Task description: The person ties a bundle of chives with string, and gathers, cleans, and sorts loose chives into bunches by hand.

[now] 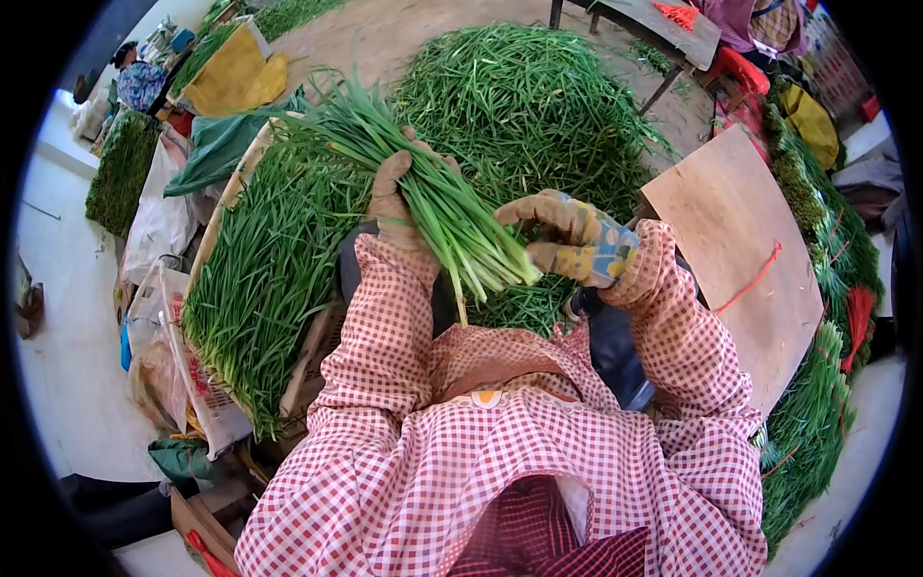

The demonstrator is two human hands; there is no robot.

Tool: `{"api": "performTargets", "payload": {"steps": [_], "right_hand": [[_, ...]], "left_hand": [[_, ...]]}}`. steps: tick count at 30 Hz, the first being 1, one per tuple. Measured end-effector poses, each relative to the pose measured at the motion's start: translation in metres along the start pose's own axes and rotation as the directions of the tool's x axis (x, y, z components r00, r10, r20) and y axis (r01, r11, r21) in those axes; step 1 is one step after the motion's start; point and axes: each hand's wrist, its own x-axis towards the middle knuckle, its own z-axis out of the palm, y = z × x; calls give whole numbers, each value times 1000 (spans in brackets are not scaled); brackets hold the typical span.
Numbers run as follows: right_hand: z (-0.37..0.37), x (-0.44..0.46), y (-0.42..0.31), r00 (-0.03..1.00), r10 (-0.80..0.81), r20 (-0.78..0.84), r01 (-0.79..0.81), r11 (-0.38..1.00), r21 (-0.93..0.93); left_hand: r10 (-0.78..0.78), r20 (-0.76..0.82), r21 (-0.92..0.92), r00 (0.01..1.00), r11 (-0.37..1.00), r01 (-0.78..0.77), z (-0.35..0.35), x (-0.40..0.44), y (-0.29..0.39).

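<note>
A bunch of garlic chives (447,207) lies across my left hand (392,192), whose gloved fingers and thumb are wrapped round its middle. The pale stem ends point down to the right, and the green leaf tips fan out up to the left. One stem hangs lower than the others. Close by the pale ends is my right hand (572,236) in a patterned, soiled glove. Its fingers are curved with a gap between them and the thumb, and nothing shows between them. Whether its fingertips touch the stems I cannot tell.
A big heap of loose chives (524,111) lies on the floor ahead. More chives (264,279) fill a crate at my left. On my right is a brown board (735,260) with a red tie (755,279) on it, beside stacked green bundles (808,433). A small table (663,24) stands beyond.
</note>
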Motion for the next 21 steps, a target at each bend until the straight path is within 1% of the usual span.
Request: {"api": "performTargets", "payload": {"steps": [1,2,3,5,6,7,9,10,11,12,13,14,15,17,18,19,20,21], "right_hand": [[-1,0,0,996,-80,28,84,972,-220],[1,3,5,993,-114,24,117,970,-215],[3,5,7,993,-112,24,115,970,-214],[5,8,9,984,-177,6,173,950,-261],[4,8,9,990,-144,4,140,961,-238],[5,4,2,989,-145,10,143,961,-236],[8,-18,-15,990,129,60,-109,958,-267],[11,-34,1,974,120,193,-58,953,-297],[13,-51,23,940,113,322,-3,947,-322],[12,-67,37,895,289,340,-137,903,-408],[13,-72,36,823,458,337,-263,832,-489],[6,-76,31,824,527,208,-331,745,-579],[3,-84,48,970,245,-1,-217,856,-469],[-1,-52,1,957,187,-221,-261,886,-382],[1,-37,-18,958,162,-238,-250,878,-407],[3,-23,-31,958,134,-253,-237,868,-437],[8,-11,-20,948,138,-285,-248,883,-399],[8,0,-9,952,191,-238,-266,900,-345]], "left_hand": [[-43,-25,-30,999,999,42,-5,2,-2],[-72,-19,-81,997,994,70,-10,4,-4],[-73,-21,-82,997,994,71,-12,4,-6],[-98,-4,-92,995,991,97,-17,5,-8],[-89,9,-73,996,993,89,-19,7,-9],[-84,6,-73,996,994,84,-17,6,-7],[-73,-144,-39,987,997,68,-14,3,-1],[37,-103,25,994,999,-35,-20,10,6],[47,-105,22,993,999,-45,-22,14,14],[98,-106,63,990,994,-92,-22,16,20],[142,-107,105,984,986,-131,-17,15,25],[139,-107,119,985,985,-126,-12,14,25],[131,-111,121,985,986,-118,-8,13,24],[78,-101,245,992,968,-51,-1,9,18],[14,-86,227,996,974,6,4,6,14],[4,-75,224,997,974,13,7,5,9],[7,-72,227,997,974,10,8,5,4],[13,-72,231,997,973,4,9,4,2]]}}
